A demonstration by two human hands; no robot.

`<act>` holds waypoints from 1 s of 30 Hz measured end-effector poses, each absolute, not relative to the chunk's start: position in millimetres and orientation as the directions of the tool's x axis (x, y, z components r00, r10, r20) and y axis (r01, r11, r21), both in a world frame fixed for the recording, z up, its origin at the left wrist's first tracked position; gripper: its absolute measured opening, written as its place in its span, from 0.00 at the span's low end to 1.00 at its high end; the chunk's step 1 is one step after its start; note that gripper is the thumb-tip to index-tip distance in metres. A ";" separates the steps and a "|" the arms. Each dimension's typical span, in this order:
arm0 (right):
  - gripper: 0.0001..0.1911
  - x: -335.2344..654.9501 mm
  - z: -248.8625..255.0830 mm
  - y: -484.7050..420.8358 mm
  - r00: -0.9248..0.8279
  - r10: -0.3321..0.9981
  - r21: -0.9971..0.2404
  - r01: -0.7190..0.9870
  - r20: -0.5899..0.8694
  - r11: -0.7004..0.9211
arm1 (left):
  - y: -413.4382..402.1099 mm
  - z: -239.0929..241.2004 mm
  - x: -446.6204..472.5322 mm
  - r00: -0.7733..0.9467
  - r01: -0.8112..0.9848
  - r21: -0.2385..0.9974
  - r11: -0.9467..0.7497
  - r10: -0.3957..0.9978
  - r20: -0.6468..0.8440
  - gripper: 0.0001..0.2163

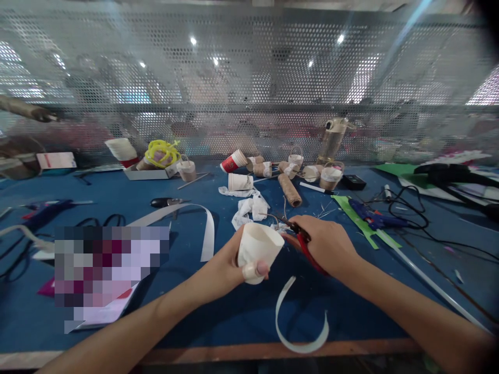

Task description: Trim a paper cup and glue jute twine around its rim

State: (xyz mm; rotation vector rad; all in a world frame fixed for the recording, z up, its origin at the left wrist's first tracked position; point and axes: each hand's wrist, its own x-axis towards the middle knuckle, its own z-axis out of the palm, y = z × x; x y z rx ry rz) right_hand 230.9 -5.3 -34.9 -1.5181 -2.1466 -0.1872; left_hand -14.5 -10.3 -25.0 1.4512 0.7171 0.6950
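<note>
Curled white paper strip (300, 332) just below both hands, near blue table (218, 317) edge. Left hand (228, 270) wrapped round white paper cup (259, 249), thumb at narrow end. Right hand (329, 246) closed on red-handled scissors (306, 244), blades at cup rim. Beyond hands: crumpled paper scraps (249, 208), then twine spool (290, 189). Blue glue gun (372, 218) beyond right hand.

Blue table (234, 314) with paper strips (209, 234), cups (239, 182)

We see our left hand (230, 265) gripping a white paper cup (259, 248), thumb across its base, while our right hand (325, 244) holds red-handled scissors (302, 240) at its rim.
</note>
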 end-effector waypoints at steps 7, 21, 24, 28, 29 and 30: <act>0.13 228.1 -33.8 -3.8 -0.275 0.842 -0.272 0.861 0.463 0.431 | -8.1 -26.3 -13.3 0.566 -0.025 0.997 0.078 0.823 -0.050 0.28; 0.14 227.9 -37.6 -12.4 -0.385 0.836 -0.167 0.863 0.391 0.476 | -12.1 -28.2 -11.7 0.523 0.140 0.959 -0.245 0.841 0.138 0.26; 0.17 226.1 -35.3 -15.3 -0.410 0.824 -0.121 0.865 0.391 0.488 | -12.8 -30.2 -12.4 0.551 0.253 0.891 -0.378 0.813 0.189 0.28; 0.18 224.0 -32.0 -19.7 -0.445 0.792 -0.055 0.858 0.417 0.511 | -12.7 -31.6 -13.8 0.575 0.321 0.806 -0.498 0.779 0.252 0.30; 0.18 224.0 -31.6 -20.4 -0.453 0.782 -0.038 0.856 0.428 0.516 | -12.9 -31.6 -14.1 0.583 0.326 0.793 -0.515 0.770 0.261 0.30; 0.19 224.2 -31.4 -20.7 -0.461 0.771 -0.020 0.853 0.440 0.522 | -13.0 -31.5 -14.4 0.593 0.331 0.779 -0.533 0.760 0.268 0.30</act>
